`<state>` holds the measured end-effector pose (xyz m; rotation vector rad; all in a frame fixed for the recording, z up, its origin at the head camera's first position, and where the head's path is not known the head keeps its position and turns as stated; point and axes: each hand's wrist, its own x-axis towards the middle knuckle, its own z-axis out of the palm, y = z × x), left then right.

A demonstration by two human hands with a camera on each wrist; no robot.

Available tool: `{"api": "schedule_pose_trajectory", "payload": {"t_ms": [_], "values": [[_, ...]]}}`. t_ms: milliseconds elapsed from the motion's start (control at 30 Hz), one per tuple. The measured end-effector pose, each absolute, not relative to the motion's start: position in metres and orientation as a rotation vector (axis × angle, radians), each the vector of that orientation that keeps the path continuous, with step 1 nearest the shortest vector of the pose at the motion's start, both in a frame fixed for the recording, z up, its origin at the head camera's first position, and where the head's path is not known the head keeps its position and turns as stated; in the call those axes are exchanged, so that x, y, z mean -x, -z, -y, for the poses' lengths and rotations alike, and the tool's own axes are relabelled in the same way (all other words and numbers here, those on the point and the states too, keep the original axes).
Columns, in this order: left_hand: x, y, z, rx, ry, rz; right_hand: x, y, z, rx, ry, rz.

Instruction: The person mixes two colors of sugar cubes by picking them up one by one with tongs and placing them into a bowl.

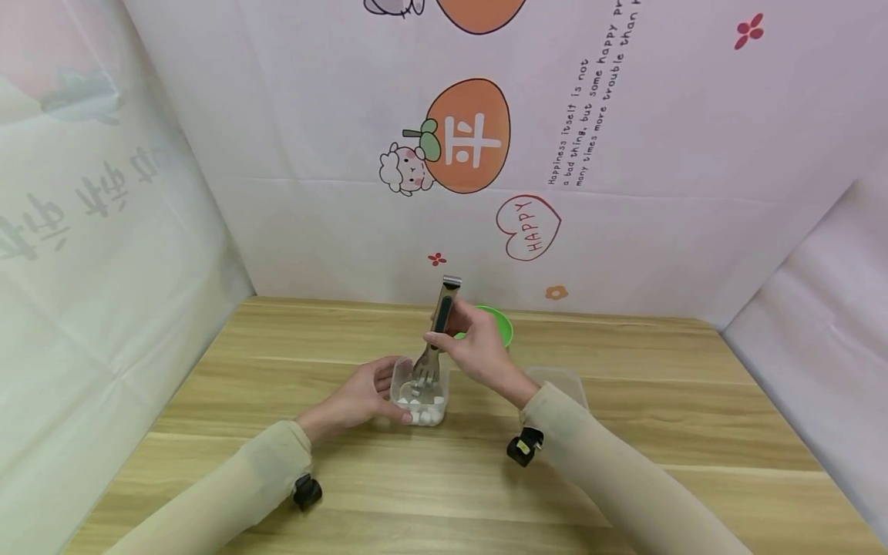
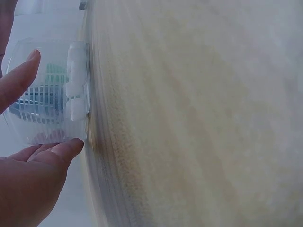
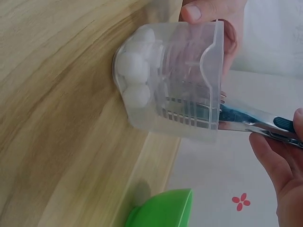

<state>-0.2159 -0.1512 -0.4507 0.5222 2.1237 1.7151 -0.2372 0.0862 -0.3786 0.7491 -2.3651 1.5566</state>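
Head: wood-grain tabletop (image 1: 444, 493), pale printed sheet (image 1: 319, 239) behind, more sheeting left and right. Left hand (image 1: 361, 395) holds clear container (image 1: 445, 379) mid-table – thumb in front, fingers at the far side. Right hand (image 1: 479, 343) grips metal tongs (image 1: 442, 312), tines down inside the container; white pieces (image 1: 426, 417) at its bottom. Container well apart from both side edges, wood showing all round. Green bowl (image 1: 501, 327) near the back edge, partly behind the right hand; clear plastic piece (image 1: 560, 381) partly under the right forearm. Sheet reads "HAPPY" in a heart, plus "Happiness itself is not a bad thing, but some happy…"; orange print carries 平. Left sheeting: faint mirrored characters.

Left wrist: container base flat on wood – thumb and fingers at opposite sides.

Right wrist: tines inside, contact with white pieces can't be told. Bowl beside container, apart.
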Motion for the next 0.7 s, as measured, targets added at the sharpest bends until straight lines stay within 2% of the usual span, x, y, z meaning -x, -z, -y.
{"api": "schedule_pose_trajectory", "payload": {"t_ms": [700], "values": [[0.2166, 0.4515, 0.15, -0.51, -1.709, -2.127, 0.2397, 0.3855, -0.0862, -0.717, -1.586, 2.384]]}}
